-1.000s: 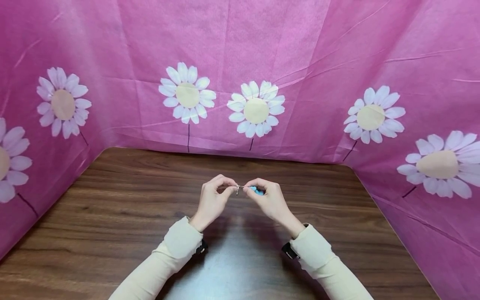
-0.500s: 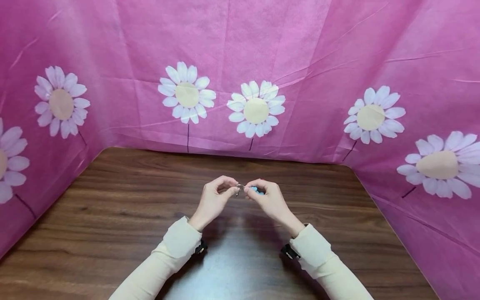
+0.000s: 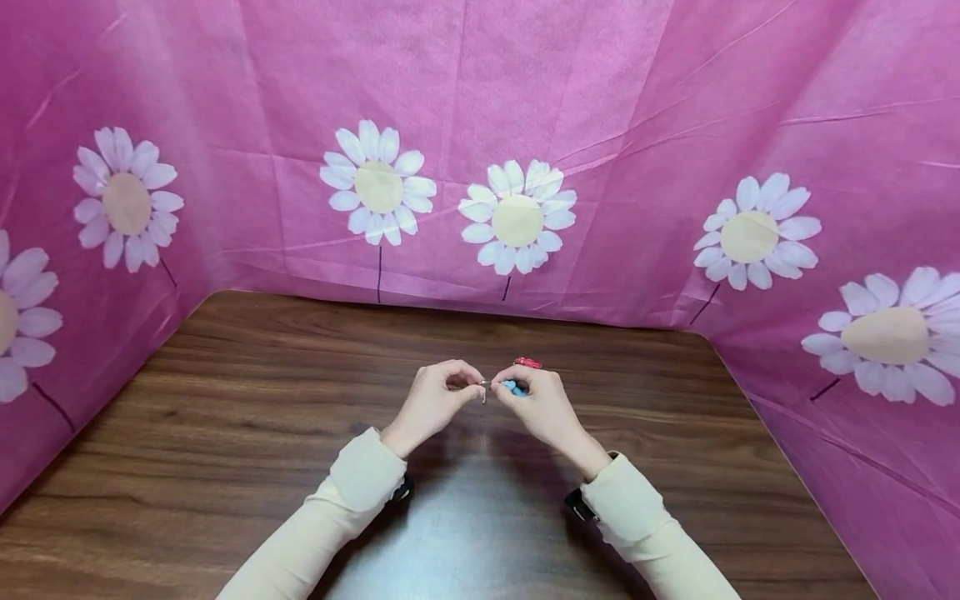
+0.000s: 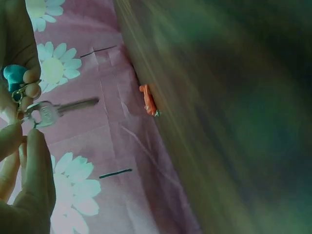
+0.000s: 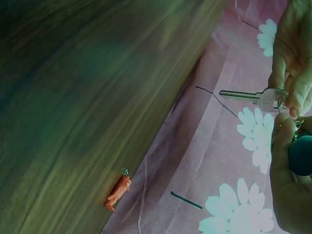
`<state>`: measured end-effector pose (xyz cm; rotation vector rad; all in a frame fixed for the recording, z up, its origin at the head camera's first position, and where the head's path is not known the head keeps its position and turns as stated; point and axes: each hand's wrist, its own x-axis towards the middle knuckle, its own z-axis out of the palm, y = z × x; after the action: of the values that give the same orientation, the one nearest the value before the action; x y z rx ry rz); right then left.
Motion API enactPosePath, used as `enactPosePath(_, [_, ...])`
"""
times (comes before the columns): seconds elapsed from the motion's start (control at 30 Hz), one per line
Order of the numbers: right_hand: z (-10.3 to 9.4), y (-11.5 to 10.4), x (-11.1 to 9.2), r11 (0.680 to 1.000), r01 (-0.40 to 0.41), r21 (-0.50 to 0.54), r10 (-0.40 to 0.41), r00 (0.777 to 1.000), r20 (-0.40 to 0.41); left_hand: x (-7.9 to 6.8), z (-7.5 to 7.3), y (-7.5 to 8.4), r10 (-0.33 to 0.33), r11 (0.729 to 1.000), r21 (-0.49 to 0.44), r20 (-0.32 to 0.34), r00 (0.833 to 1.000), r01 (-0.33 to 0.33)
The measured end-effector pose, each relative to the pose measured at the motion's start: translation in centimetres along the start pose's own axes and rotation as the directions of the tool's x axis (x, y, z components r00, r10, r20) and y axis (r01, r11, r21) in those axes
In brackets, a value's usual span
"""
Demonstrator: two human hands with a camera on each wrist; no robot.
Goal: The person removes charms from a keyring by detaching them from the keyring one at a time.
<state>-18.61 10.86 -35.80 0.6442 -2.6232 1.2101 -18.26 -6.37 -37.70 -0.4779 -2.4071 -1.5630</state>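
In the head view, my two hands meet fingertip to fingertip over the middle of the table. My left hand (image 3: 442,396) pinches a small metal key ring (image 5: 280,103) between thumb and forefinger. From that ring hangs a silver key (image 4: 48,113), its blade pointing down toward the table in both wrist views. My right hand (image 3: 540,404) holds a rounded blue charm (image 5: 301,156) by its short metal chain and clasp (image 4: 18,93), right beside the ring. Fingertips hide part of the ring and clasp.
Beyond my right hand, a red-orange figure charm (image 3: 528,362) with a small metal clasp lies on the brown wooden table (image 3: 225,400). A pink cloth (image 3: 600,100) printed with white daisies stands around the back and sides of the table.
Both hands have shifted slightly toward me and to the right, still together at the ring. The red charm, mostly hidden behind the right hand before, now shows.
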Motion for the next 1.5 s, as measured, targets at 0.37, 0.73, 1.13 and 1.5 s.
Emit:
enactPosePath(0.37, [0.3, 0.4, -0.1, 0.998, 0.063, -0.012, -0.063, 0.998, -0.026, 0.2, -0.1, 0.6, 0.042, 0.989, 0.14, -0.008, 0.999, -0.041])
enactPosePath(0.73, [-0.2, 0.4, 0.4, 0.998, 0.028, 0.053, -0.028, 1.0, 0.001, 0.4, 0.1, 0.5, 0.062, 0.998, 0.014, -0.114, 0.992, -0.061])
enactPosePath(1.13, [-0.5, 0.2, 0.4, 0.981, -0.082, 0.176, 0.071, 0.995, 0.064, 0.2, 0.5, 0.4, -0.032, 0.983, -0.181, -0.117, 0.993, 0.011])
enactPosePath(1.5, [-1.0, -0.7, 0.3, 0.968, -0.081, 0.238, 0.067, 0.995, 0.068, -0.1, 0.0, 1.9, -0.097, 0.956, -0.286, -0.109, 0.989, 0.062])
